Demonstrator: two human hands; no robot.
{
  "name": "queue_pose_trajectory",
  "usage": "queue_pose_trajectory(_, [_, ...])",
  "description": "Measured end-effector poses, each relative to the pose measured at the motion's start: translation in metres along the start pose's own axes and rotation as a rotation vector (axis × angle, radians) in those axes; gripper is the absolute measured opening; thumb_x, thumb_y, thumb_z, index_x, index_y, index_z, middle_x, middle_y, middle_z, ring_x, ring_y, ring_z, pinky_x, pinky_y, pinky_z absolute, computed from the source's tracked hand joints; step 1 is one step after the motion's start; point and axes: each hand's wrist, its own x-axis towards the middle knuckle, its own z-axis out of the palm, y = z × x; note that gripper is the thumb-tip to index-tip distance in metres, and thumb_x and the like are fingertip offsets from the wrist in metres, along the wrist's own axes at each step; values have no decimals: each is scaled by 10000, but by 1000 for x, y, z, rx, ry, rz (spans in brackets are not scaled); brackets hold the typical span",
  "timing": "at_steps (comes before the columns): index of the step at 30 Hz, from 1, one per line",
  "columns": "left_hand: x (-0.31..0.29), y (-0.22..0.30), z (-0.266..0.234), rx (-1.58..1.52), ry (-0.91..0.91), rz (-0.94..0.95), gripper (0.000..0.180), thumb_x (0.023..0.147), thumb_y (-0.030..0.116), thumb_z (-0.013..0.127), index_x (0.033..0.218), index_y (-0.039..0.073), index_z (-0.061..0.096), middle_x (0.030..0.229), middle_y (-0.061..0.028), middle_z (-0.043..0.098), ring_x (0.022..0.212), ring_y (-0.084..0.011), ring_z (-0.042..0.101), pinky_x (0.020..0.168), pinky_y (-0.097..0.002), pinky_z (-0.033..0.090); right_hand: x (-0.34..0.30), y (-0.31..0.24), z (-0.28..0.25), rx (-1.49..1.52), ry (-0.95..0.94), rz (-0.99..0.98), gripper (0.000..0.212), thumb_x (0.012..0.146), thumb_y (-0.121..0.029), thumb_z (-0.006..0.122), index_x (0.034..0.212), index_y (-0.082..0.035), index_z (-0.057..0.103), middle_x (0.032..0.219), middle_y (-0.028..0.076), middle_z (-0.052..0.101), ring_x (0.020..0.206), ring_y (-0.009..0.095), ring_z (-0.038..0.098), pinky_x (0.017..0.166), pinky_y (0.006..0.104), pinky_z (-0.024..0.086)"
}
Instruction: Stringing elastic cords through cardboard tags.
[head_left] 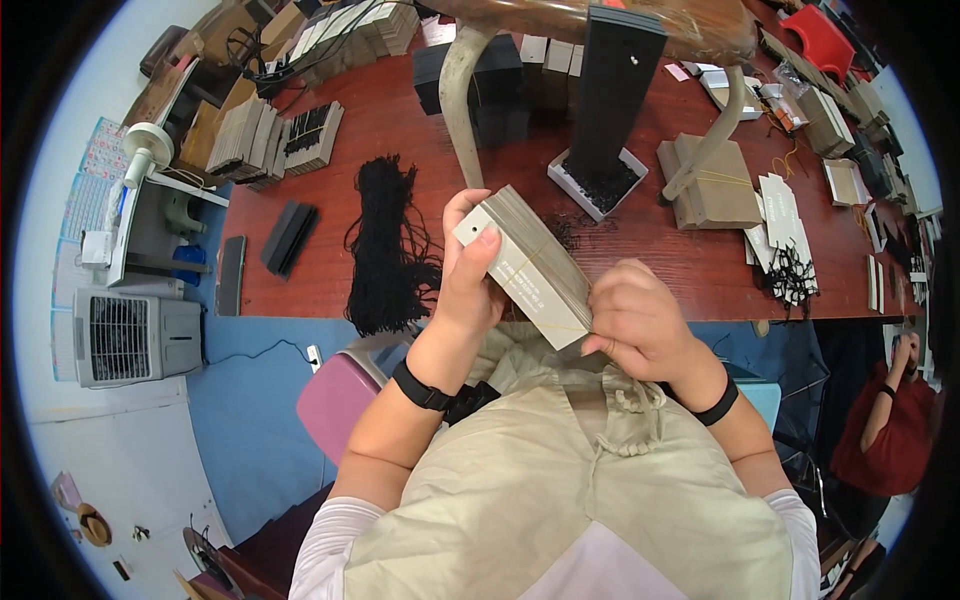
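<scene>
A thick stack of pale grey hang tags (540, 275), each with a punched hole at one end, is held slantwise in front of my body, above the table's near edge. Around its upper left end wraps my left hand (468, 270), the thumb lying on the top tag near the hole. My right hand (642, 320) is closed at the lower right end, its fingers and thumb pinching that corner. A thin yellowish rubber band seems to cross the stack there. The right fingertips are partly hidden behind the stack.
A bundle of black cords (385, 245) lies left on the red table (320, 235). Beyond the stack, a tall black block (615, 95) stands over a white tray (622, 203) of black bits, between pale curved legs (460, 100). Banded card stacks (715, 185) lie right. Another person (885, 430) sits far right.
</scene>
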Motion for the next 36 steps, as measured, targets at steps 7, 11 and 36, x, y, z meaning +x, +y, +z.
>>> queue_pose_trajectory(7, [-4,-2,-1,-32,-8,17,520,842,404,525,1233,74,434,1124,-143,549,1013,-266,571,865,-406,485,-15,-12,14,-171,131,-74,221,599,-134,768,728,-63,603,759,34,564,760,249,530,645,355,417])
queue_pose_trajectory(11, [-4,7,-1,-68,188,35,515,841,445,502,1177,56,486,1101,-151,570,1007,-283,569,874,-418,468,-27,-6,20,-256,138,-94,225,596,-131,767,733,-66,601,752,26,556,754,238,529,631,353,420])
queue_pose_trajectory(36, [-11,29,-7,74,-13,-94,691,719,440,634,1261,78,405,1108,-133,550,994,-248,586,836,-380,514,-85,64,-182,989,664,485,241,936,-314,530,963,-78,566,1348,212,443,1149,345,519,914,412,453])
